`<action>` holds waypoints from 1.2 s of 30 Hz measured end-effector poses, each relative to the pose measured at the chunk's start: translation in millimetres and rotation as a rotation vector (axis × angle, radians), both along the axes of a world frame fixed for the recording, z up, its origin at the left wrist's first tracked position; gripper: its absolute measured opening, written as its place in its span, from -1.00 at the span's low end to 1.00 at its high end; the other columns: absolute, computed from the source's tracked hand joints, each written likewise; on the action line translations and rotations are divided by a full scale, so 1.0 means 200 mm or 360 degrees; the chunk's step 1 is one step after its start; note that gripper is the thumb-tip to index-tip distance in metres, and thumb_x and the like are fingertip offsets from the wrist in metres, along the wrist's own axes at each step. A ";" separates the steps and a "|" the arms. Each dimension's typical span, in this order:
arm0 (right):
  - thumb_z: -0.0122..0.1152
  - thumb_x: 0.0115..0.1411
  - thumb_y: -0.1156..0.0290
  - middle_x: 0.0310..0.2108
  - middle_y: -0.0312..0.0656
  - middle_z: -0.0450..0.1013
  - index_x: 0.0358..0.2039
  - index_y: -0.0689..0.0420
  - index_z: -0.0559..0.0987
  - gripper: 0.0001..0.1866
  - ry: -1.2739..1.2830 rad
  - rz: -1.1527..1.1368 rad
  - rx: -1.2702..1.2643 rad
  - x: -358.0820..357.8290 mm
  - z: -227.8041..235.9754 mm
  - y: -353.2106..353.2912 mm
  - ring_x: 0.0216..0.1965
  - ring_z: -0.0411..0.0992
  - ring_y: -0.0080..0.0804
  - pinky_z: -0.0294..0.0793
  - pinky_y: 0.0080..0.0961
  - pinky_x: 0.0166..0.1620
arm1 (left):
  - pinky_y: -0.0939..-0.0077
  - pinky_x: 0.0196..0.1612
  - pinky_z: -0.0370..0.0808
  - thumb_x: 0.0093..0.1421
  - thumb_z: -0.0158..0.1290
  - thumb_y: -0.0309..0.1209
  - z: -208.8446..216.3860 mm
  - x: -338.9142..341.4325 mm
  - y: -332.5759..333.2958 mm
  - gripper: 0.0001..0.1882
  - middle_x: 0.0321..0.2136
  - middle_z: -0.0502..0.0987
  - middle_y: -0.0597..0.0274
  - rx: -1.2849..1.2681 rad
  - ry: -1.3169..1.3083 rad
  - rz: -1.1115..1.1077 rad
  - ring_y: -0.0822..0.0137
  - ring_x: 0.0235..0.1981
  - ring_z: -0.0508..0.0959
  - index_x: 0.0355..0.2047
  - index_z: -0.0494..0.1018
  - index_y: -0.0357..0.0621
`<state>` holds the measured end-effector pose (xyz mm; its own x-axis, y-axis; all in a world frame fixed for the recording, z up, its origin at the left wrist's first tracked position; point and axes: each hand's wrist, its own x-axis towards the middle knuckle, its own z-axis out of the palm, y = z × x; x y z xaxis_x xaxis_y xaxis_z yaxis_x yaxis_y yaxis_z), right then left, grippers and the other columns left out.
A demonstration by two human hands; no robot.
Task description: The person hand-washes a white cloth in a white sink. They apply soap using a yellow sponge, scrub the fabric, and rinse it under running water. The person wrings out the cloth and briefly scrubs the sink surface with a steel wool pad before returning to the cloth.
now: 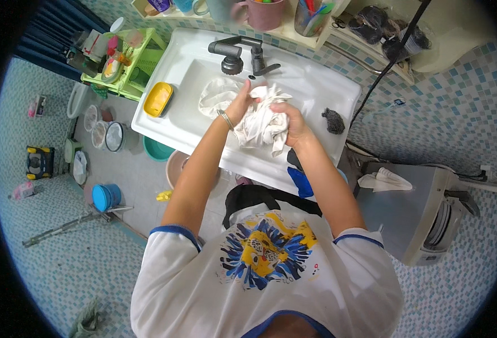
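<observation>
Over the white sink (183,70), both my hands grip a bunched white cloth (259,121), perhaps a garment. My left hand (241,104), with bracelets at its wrist, closes on the cloth's left side. My right hand (294,125) has its fingers wrapped into the right side. Part of the cloth spreads into the basin at the left, and a loose end hangs toward me. Just beyond my hands stands a dark grey faucet (232,59). A yellow soap dish (158,99) sits on the sink's left rim, and a dark scouring pad (333,121) lies on the right.
A shelf above the sink holds a pink mug (264,14) and a brush cup (311,19). At the left stands a green rack (141,56) with bottles. A grey washing machine (397,211) is at the right. Buckets, including a blue one (106,197), stand on the floor.
</observation>
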<state>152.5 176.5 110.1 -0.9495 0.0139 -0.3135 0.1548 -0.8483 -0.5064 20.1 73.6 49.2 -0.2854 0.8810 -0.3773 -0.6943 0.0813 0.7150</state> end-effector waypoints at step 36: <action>-0.34 0.10 -0.07 -0.10 -0.08 0.34 -0.14 0.10 0.42 -0.43 -0.0006 -0.0556 -0.0424 -0.09 -0.58 -0.08 -0.10 0.34 -0.18 0.31 -0.28 0.00 | 0.28 -0.29 0.42 -0.08 0.16 -0.22 0.03 0.52 0.04 -0.56 -0.39 0.48 -0.07 -0.0495 0.2456 0.1077 -0.03 -0.35 0.49 -0.26 0.39 -0.27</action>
